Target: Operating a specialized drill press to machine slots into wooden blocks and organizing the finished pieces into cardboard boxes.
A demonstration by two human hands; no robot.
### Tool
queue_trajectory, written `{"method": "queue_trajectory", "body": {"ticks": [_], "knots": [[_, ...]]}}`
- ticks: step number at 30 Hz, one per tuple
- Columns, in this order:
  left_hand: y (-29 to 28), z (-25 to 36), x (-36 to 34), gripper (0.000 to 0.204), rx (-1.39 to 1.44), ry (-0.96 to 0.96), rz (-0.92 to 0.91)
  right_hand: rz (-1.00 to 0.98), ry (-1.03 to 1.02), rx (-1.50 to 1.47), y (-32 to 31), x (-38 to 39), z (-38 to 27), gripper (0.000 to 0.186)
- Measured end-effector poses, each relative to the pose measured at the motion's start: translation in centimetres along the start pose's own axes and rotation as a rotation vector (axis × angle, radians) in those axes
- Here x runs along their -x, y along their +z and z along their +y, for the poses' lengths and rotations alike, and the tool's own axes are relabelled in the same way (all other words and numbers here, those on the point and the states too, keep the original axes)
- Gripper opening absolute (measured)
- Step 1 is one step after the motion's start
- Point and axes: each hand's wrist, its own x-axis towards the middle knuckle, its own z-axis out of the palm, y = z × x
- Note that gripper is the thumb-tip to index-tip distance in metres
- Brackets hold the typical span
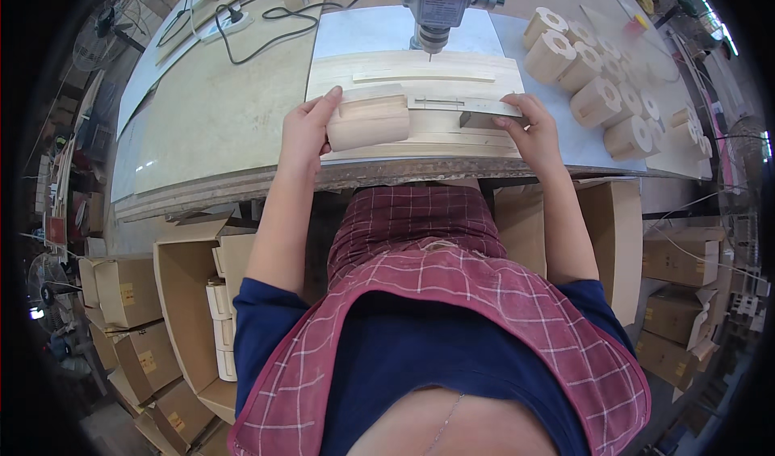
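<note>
My left hand grips the left end of a pale wooden cylinder with a groove along its upper side. The cylinder lies on its side over the wooden boards at the bench's front. My right hand pinches the right end of a flat slotted plate with a darker block under that end. The plate's left end comes close to the cylinder; I cannot tell whether they touch. Above and behind both hands hangs a drill press head with a thin bit pointing down.
Several wooden cylinders with notched holes stand or lie at the right. A dark cable runs to a white power strip at the left. Open cardboard boxes flank me below the bench edge; the left one holds wooden pieces.
</note>
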Motion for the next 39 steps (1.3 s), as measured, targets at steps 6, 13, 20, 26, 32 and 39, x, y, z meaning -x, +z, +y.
{"method": "queue_trajectory", "body": {"ticks": [6, 13, 20, 26, 32, 39], "knots": [[0.7, -0.3, -1.4, 0.044, -0.091, -0.026, -0.089, 0.005, 0.009, -0.003, 0.5, -0.5, 0.2, 0.031], [1.7, -1.8, -2.9, 0.042, 0.054, -0.09, -0.23, -0.004, -0.031, 0.046, 1.2, -1.4, 0.8, 0.031], [3.9, -3.2, -2.4, 0.041, 0.09, -0.031, -0.393, 0.011, -0.097, 0.057, 2.5, -2.2, 0.5, 0.032], [4.5, -4.6, -1.1, 0.063, -0.034, 0.302, -0.372, 0.204, -0.142, 0.027, 3.0, -1.7, 2.0, 0.045], [5.3, -6.0, 0.6, 0.081, -0.33, 0.464, -0.148, 0.18, -0.107, 0.323, 2.3, -0.8, 2.7, 0.049], [7.3, -6.6, 0.2, 0.082, -0.278, 0.586, -0.08, 0.144, 0.176, 0.066, 2.5, -2.2, 2.1, 0.048]]}}
